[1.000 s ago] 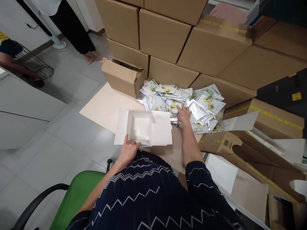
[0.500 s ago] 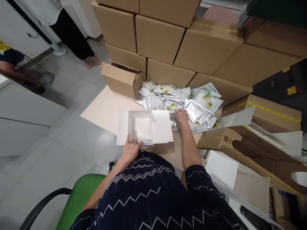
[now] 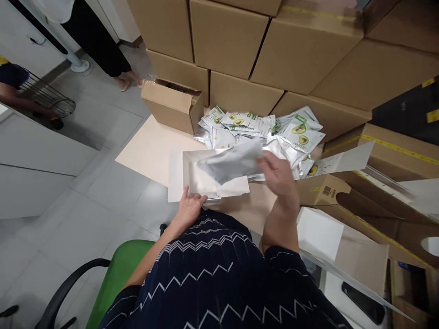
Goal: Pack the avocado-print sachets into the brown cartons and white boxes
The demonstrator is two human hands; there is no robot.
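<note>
An open white box with its flaps spread stands on the pale tabletop. My left hand grips its near wall, thumb along the left side and fingers at the front edge. Above the box, a silver-grey pouch, blurred by motion, hangs tilted from the fingers of my right hand. One end of the pouch reaches over the box's opening. Behind lies a pile of white pouches with avocado pictures, and a few in it show a plain silver side.
A small brown carton stands at the table's far left, before a wall of stacked cartons. Open cartons and white boxes crowd the right. A green chair is at my left. Another person's legs show beyond.
My right hand has drawn a pouch out of the pile and brought it up over the white box. My left hand stays at the box's near wall. The view has shifted slightly.
</note>
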